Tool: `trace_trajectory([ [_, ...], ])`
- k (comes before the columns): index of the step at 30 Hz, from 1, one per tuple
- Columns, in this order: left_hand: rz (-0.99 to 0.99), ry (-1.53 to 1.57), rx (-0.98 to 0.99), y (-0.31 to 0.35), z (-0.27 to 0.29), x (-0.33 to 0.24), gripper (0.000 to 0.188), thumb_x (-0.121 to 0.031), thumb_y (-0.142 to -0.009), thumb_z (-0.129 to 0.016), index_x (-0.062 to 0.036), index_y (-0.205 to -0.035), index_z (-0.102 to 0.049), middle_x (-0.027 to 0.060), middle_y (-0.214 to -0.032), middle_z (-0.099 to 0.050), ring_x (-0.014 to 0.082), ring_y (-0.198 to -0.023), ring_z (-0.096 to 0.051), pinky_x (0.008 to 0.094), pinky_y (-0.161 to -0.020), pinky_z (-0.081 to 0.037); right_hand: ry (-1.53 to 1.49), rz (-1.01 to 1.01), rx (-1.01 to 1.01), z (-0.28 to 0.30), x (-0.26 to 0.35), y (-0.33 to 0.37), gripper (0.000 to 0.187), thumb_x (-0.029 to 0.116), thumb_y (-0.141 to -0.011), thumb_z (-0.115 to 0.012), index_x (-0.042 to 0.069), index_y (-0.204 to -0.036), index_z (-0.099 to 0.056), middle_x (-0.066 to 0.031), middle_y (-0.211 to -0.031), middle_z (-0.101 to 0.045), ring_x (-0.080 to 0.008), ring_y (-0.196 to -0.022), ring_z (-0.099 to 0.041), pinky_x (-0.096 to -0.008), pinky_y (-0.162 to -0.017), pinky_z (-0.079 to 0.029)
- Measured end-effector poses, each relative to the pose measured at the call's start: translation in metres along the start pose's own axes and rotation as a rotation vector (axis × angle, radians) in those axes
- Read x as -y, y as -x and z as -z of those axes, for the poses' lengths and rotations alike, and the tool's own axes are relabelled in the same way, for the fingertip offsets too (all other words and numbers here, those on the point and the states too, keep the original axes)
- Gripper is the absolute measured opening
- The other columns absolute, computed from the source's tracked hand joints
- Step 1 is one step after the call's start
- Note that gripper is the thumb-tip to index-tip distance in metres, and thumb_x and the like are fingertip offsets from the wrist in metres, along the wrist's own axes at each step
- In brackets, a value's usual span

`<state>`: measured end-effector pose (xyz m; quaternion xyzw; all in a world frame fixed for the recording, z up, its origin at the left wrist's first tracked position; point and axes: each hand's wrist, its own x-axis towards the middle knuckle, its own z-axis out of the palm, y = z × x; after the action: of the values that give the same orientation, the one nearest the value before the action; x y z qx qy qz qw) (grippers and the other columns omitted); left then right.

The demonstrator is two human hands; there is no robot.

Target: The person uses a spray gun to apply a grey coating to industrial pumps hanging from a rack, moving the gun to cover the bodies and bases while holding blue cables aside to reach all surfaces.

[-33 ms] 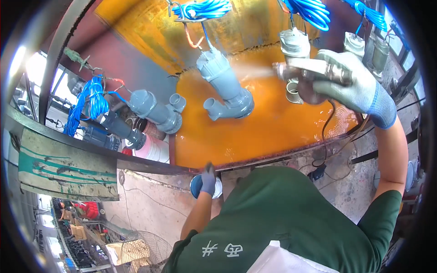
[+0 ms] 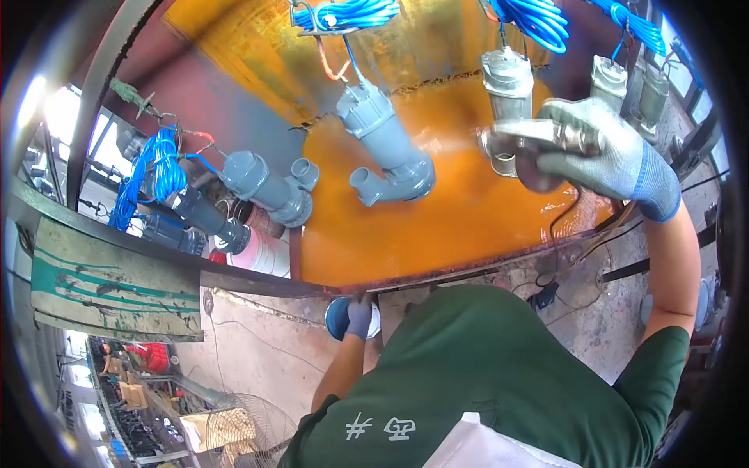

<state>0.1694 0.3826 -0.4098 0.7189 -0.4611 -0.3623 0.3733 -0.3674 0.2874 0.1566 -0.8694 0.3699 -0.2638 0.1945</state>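
The big orange booth [image 2: 374,249] fills the far side, and some pumps hang in front of it. The middle pump [image 2: 386,140] is blue-grey all over the side I can see, so its coat looks almost done, though its back is hidden. The left pump [image 2: 261,187] has the same even colour and looks done too. The right pump [image 2: 507,78] is paler, more like bare metal, and so is the far right pump [image 2: 608,78], so those two seem left to do. The right hand [image 2: 605,144] has its fingers wrapped around the spray gun [image 2: 538,136], which points left at the middle pump. On the near side, a round pot [image 2: 336,318] is just by the left hand [image 2: 359,316]; I cannot tell if those fingers pinch anything. A thin mist [image 2: 462,144] shows by the gun's tip.
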Motion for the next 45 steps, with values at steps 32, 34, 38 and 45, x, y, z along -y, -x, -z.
trace_trajectory([
  [32, 0.351, -0.515, 0.243, 0.181, 0.007, 0.081, 0.051, -0.028, -0.095, -0.063, -0.0067, -0.142, -0.063, 0.0212, -0.113, -0.078, 0.0365, -0.105, -0.074, 0.0444, -0.092, -0.057, -0.346, -1.477, 0.403, -0.476, -0.308, 0.449, 0.042, 0.035, -0.083, -0.085, 0.001, -0.106, -0.078, -0.0168, -0.096, -0.079, -0.0249, -0.081, -0.076, -0.0437, -0.073, -0.060],
  [34, 0.272, -0.556, 0.278, 0.189, 0.013, 0.103, 0.041, -0.026, -0.097, -0.062, -0.0068, -0.132, -0.072, 0.0200, -0.117, -0.078, 0.0366, -0.108, -0.074, 0.0441, -0.094, -0.057, -0.279, -1.436, 0.601, -0.477, -0.301, 0.491, 0.038, 0.033, -0.088, -0.082, 0.001, -0.108, -0.078, -0.0159, -0.096, -0.080, -0.0267, -0.078, -0.076, -0.0448, -0.069, -0.060],
  [38, 0.396, -0.539, 0.385, 0.188, 0.009, 0.062, 0.030, -0.027, -0.098, -0.063, -0.0094, -0.114, -0.080, 0.0173, -0.115, -0.079, 0.0356, -0.108, -0.074, 0.0440, -0.095, -0.057, -0.443, -1.560, 0.732, -0.485, -0.293, 0.595, 0.032, 0.028, -0.092, -0.079, 0.000, -0.107, -0.078, -0.0151, -0.094, -0.080, -0.0283, -0.069, -0.076, -0.0455, -0.062, -0.058],
  [45, 0.177, -0.699, 0.457, 0.163, -0.015, 0.072, 0.025, -0.026, -0.099, -0.062, -0.0139, -0.110, -0.080, 0.0206, -0.108, -0.078, 0.0397, -0.107, -0.073, 0.0490, -0.094, -0.057, -0.354, -1.656, 0.376, -0.426, -0.235, 0.527, 0.028, 0.021, -0.087, -0.082, 0.001, -0.104, -0.072, -0.0135, -0.082, -0.076, -0.0241, -0.061, -0.073, -0.0423, -0.053, -0.055],
])
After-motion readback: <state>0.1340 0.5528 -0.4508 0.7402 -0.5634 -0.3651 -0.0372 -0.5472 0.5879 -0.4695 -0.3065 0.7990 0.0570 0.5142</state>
